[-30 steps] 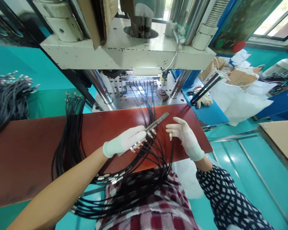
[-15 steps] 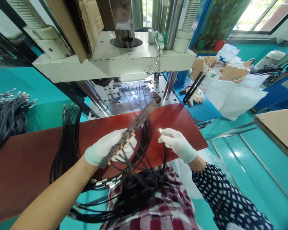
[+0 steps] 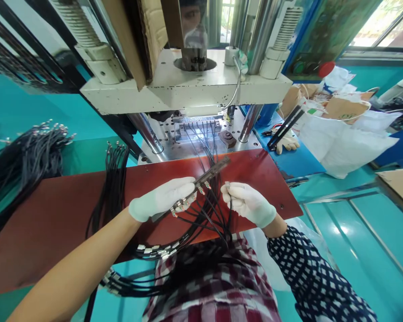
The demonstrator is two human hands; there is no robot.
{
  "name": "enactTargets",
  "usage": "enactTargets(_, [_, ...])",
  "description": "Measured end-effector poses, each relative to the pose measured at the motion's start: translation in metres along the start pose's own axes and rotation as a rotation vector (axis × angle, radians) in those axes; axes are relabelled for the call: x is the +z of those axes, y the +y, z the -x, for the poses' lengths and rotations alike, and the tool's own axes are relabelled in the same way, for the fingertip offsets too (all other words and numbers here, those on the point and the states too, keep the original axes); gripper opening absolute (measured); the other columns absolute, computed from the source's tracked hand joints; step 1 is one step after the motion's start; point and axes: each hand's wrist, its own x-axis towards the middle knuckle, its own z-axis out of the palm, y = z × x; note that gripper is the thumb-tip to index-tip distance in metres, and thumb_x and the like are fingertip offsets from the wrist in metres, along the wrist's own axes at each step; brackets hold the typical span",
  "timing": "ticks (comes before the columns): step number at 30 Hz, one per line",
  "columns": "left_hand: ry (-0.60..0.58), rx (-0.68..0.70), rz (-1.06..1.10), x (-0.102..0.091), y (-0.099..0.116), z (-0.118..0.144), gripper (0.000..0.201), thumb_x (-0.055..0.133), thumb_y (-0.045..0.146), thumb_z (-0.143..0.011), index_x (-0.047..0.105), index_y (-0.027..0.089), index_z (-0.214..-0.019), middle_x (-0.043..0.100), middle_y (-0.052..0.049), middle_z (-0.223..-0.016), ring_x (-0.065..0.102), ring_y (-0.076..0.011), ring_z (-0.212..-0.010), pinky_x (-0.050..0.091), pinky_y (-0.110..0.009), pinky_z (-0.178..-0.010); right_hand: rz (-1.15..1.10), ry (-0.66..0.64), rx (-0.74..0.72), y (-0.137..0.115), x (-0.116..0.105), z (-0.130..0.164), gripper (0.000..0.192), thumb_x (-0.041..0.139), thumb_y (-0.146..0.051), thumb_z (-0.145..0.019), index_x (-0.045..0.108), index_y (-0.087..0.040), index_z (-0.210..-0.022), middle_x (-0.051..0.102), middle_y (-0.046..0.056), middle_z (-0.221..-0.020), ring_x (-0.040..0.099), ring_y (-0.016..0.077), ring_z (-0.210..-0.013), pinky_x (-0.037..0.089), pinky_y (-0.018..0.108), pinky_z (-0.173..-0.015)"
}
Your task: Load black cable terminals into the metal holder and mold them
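White gloves cover both hands. My left hand [image 3: 174,194] is closed round a long metal bar [image 3: 212,172], tilted with its far end up to the right. Several cable ends with small metal connectors sit in a row along the bar's edge, their black cables [image 3: 206,210] trailing toward my lap. To the right of the bar, apart from it, my right hand [image 3: 243,199] pinches one black cable near its metal connector [image 3: 227,184]. The fingers hide part of that connector. Below both hands lies a red-brown board [image 3: 265,179].
Ahead stands a press with a white plate [image 3: 188,96]; cables run into a metal mould [image 3: 196,132] under it. Black cable bundles lie at left [image 3: 116,179] and far left [image 3: 50,143]. On a blue surface [image 3: 298,163] rest a work glove [image 3: 288,142] and black bars [image 3: 285,127].
My left hand has turned the bar to a flatter slant and its far end has lowered. My right hand stays near the same place with the cable. The view has shifted left.
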Motion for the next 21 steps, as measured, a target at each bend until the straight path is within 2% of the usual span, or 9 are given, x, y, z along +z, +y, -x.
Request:
enactTargets(4, [-0.048,0.018,-0.018,0.004,0.008,0.001,0.044,0.042,0.056,-0.096,0.051,0.013,-0.086,0.049,0.002,-0.068,0.046,-0.0069,-0.052,0.042,-0.017,-0.041,0.235,0.134,-0.072,0.0,0.017,-0.005,0.026,0.073,-0.037,-0.074,0.066,-0.012,-0.074,0.057,0.001,-0.066,0.028,0.0032,-0.047,0.014,0.022,-0.042])
enactTargets(7, [-0.051,0.0,-0.021,0.005,0.011,0.0,0.044,0.043,0.056,-0.095,0.049,0.014,-0.084,0.049,0.002,-0.067,0.045,-0.0068,-0.051,0.042,-0.018,-0.042,0.351,0.264,-0.19,0.001,0.028,-0.007,0.021,0.071,-0.033,-0.072,0.062,-0.015,-0.066,0.056,-0.001,-0.063,0.038,0.0063,-0.052,0.027,0.022,-0.047])
enactTargets(10, [-0.053,-0.024,-0.03,0.004,0.01,0.0,0.041,0.045,0.055,-0.095,0.048,0.016,-0.083,0.048,0.003,-0.069,0.045,-0.0072,-0.053,0.042,-0.018,-0.044,0.393,0.328,-0.232,0.001,0.034,-0.009,0.02,0.072,-0.033,-0.07,0.064,-0.016,-0.068,0.058,-0.001,-0.065,0.048,0.0103,-0.062,0.039,0.024,-0.059])
enactTargets(15, [-0.037,-0.016,-0.147,0.004,0.008,0.001,0.04,0.042,0.054,-0.096,0.046,0.017,-0.084,0.046,0.003,-0.072,0.044,-0.0085,-0.057,0.04,-0.02,-0.049,0.482,0.332,-0.226,-0.006,0.038,-0.006,0.022,0.069,-0.032,-0.072,0.058,-0.017,-0.061,0.056,-0.002,-0.06,0.048,0.0113,-0.061,0.041,0.026,-0.062])
enactTargets(21, [0.053,0.058,-0.609,0.004,0.007,-0.001,0.038,0.037,0.051,-0.099,0.045,0.017,-0.083,0.047,0.002,-0.074,0.041,-0.011,-0.064,0.034,-0.026,-0.061,0.539,0.295,-0.238,-0.007,0.036,-0.006,0.018,0.067,-0.029,-0.074,0.059,-0.016,-0.063,0.058,-0.001,-0.062,0.049,0.011,-0.061,0.041,0.026,-0.062])
